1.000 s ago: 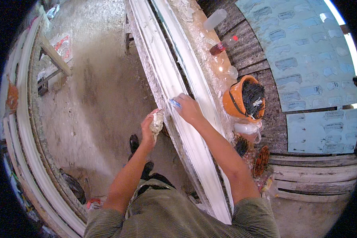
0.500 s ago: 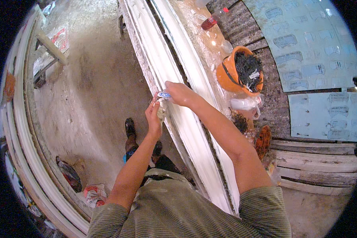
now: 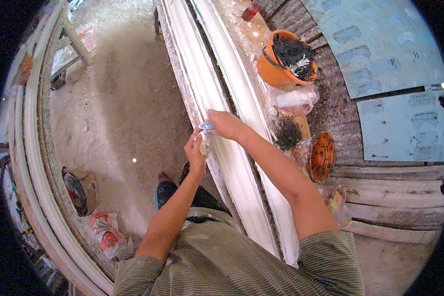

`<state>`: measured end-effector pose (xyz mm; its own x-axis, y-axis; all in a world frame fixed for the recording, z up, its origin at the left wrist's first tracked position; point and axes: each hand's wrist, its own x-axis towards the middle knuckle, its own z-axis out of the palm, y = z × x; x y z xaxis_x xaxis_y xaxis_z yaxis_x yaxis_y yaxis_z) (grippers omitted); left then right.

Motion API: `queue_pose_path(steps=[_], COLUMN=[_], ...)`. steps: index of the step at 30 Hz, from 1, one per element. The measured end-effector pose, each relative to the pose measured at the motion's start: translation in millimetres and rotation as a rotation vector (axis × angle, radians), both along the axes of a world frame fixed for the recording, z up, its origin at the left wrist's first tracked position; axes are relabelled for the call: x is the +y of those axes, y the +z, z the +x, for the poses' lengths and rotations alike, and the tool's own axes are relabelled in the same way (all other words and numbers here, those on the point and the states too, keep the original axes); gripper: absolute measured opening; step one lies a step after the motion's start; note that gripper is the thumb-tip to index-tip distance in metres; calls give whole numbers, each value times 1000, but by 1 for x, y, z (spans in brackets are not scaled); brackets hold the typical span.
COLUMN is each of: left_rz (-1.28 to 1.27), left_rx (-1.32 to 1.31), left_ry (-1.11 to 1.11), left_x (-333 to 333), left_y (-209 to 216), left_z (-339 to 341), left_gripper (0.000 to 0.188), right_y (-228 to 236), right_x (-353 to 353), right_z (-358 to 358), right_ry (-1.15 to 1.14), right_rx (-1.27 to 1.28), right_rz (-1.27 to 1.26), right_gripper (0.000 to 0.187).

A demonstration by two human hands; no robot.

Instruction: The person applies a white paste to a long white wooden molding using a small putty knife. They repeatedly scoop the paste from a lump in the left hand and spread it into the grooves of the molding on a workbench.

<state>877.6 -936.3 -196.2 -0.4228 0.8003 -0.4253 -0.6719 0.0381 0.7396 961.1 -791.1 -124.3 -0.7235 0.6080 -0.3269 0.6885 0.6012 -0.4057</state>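
A long white-coated moulding [image 3: 241,182] runs from far to near in front of me, beside a second white strip [image 3: 232,59]. At the left edge of the first one, my right hand [image 3: 225,124] is closed on a small flat blue-and-white piece [image 3: 206,126]. My left hand [image 3: 196,150] is just below it, its fingertips by the left end of that piece. A pale, lumpy clump [image 3: 204,144] sits against the left palm, and the fingers curve around it. What the piece is exactly, I cannot make out.
Right of the strips stand an orange bucket [image 3: 271,66] with dark fibres, a clear plastic bag [image 3: 298,100], a dark fibre tuft [image 3: 287,132] and an orange-stained round dish [image 3: 322,155]. Another long moulding bench [image 3: 32,143] lines the left. Red-and-white bags [image 3: 109,236] lie on the floor.
The bucket, bag and dish have shifted farther away in view, as I have moved back along the moulding. Both hands stay together, still at its left edge, with the blue-and-white piece held.
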Motion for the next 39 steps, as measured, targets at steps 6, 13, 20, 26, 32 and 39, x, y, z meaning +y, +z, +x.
queue_pose_path(steps=[6, 13, 20, 26, 32, 39], left_rz=[48, 60, 137, 280, 489, 165], left_rx=[20, -253, -789, -1007, -930, -765], left_ry=[-52, -60, 2, 63, 122, 26], left_x=[-73, -137, -160, -168, -139, -127], left_y=[-17, -16, -10, -25, -11, -12], left_z=[47, 88, 78, 67, 36, 15], left_gripper=[45, 45, 44, 44, 45, 46], right_y=[-8, 8, 20, 11, 53, 10], right_x=[-73, -124, -202, -286, -279, -152], right_z=[57, 95, 111, 96, 118, 100], right_ry=[1, 169, -304, -249, -82, -50], right_rx=[6, -200, 52, 337, -99, 343], right_rz=[21, 49, 120, 363, 67, 271], right_gripper=[27, 28, 27, 45, 42, 40])
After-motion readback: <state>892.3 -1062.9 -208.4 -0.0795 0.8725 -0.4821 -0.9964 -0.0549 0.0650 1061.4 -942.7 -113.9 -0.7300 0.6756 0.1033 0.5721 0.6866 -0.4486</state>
